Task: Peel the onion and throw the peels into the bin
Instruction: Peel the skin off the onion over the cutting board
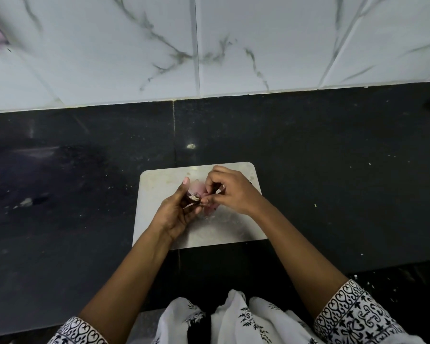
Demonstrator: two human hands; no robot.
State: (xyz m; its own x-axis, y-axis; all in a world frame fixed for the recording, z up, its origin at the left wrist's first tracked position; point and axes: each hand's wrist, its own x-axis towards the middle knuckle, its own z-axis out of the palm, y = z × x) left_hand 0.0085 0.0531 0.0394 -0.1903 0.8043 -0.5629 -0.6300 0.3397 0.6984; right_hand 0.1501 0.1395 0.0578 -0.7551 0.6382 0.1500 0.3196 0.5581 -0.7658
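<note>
Pinching a thin strip of skin w/ fingertips (206, 201) of right hand (233, 192): thumb + forefinger drawn narrow on it, other fingers curled in behind. Placed at the near end of the onion (193, 197), prob ready to pull. Gripping that onion w/ left hand (176, 216), fingers wrapped round it, thumb up straight along the far side. Can't make out much of the onion itself: small, mostly hidden btw the two hands, dark purple skin w/ a pale dry end showing. Held over the middle of the cutting board (159, 187), prob not resting on it.

Progress, as a judgement: partway thru the peeling. Already off: some pink peels (211, 210), lying on the board's middle, right under the hands. Still on: dark outer skin, at least at the end being worked. How much more to strip: can't tell, too much covered. Second half of the job not begun as far as visible: no bin anywhere in view, peels not gathered. Left to do: finish stripping, collect loose bits off the board, carry to the bin, wherever it is.

Around the board: black counter (333, 175) under it on all sides, pale specks scattered left + right of the board. Beyond the board's far edge, marbled tile wall (258, 45). On the board's near side, forearms and patterned sleeves (353, 316).
</note>
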